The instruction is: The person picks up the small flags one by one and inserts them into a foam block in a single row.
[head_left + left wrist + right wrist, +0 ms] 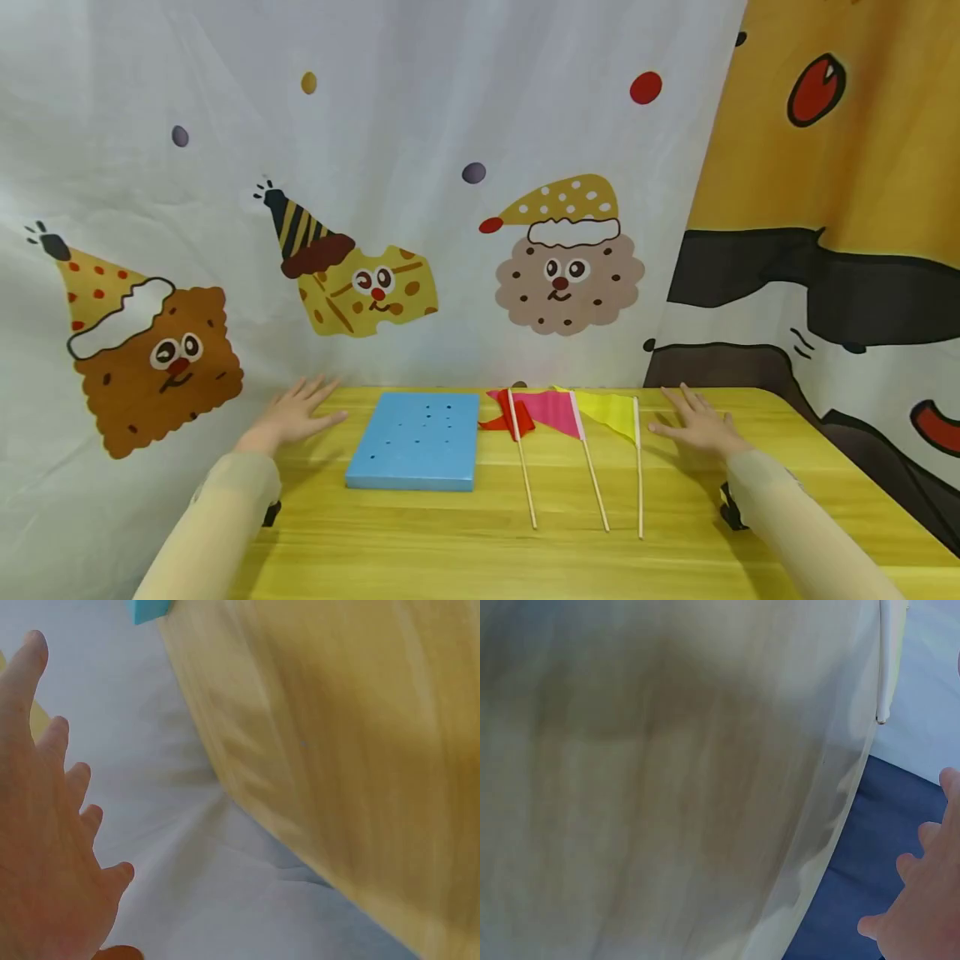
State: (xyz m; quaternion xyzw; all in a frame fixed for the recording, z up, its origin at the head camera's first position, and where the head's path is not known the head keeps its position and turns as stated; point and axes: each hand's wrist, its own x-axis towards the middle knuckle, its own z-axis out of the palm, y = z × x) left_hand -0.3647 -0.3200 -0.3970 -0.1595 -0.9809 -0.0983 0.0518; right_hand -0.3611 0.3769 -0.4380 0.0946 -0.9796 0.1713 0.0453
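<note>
My left hand (288, 417) is spread with straight fingers to the left of a blue board (420, 462) dotted with small holes, and it holds nothing. On the far side, my right hand (701, 422) is likewise spread and bare, just right of a yellow pennant (611, 410) on a thin wooden stick. Beside that lie a pink pennant (551, 411) and a crumpled red flag (517, 415), each on its own stick. In the left wrist view the left hand (52, 825) shows its splayed fingers; the right wrist view shows part of the right hand (926, 892).
A light wooden table (420, 550) carries the board and flags. Behind it hangs a white curtain (420, 125) printed with cartoon biscuits and cheese, with an orange and black print at the right. Dark bands or devices sit under both wrists.
</note>
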